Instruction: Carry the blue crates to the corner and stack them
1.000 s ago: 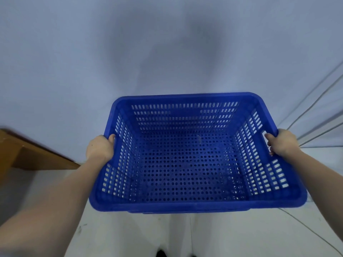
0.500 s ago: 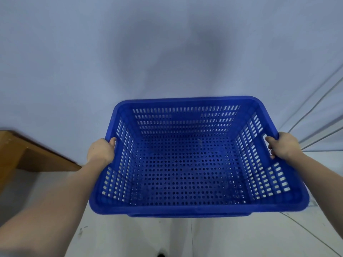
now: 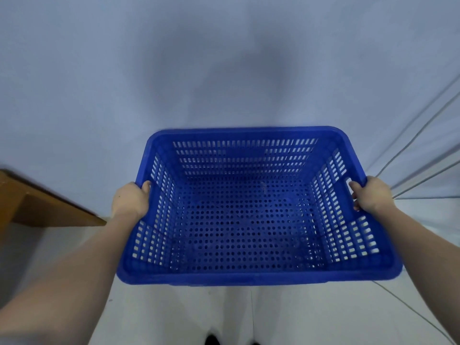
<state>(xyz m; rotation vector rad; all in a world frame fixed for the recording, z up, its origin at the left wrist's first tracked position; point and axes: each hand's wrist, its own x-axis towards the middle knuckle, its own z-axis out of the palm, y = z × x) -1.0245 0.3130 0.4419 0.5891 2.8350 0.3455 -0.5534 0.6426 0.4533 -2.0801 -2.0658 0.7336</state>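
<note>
Between the two outstretched arms, held up off the floor, a blue crate [image 3: 249, 220] fills the middle of the view, its open top facing the camera. Its walls are slotted and its base is full of round holes; nothing lies inside. The left hand [image 3: 130, 201] is closed over the rim of the crate's left side, thumb tip on the top edge. The right hand [image 3: 371, 195] is closed on the right side — fingers curled through the handle slot there. The crate sits roughly level, the near rim lowest in view. Beyond it stands a plain pale wall [image 3: 224, 58] with a soft dark shadow on it. A brown wooden ledge [image 3: 37, 207] juts in from the left, well apart from the crate. Thin cables [image 3: 423, 130] run along the wall at right. Below, the pale floor [image 3: 174, 314] shows — dark shoe tips at the bottom edge.
</note>
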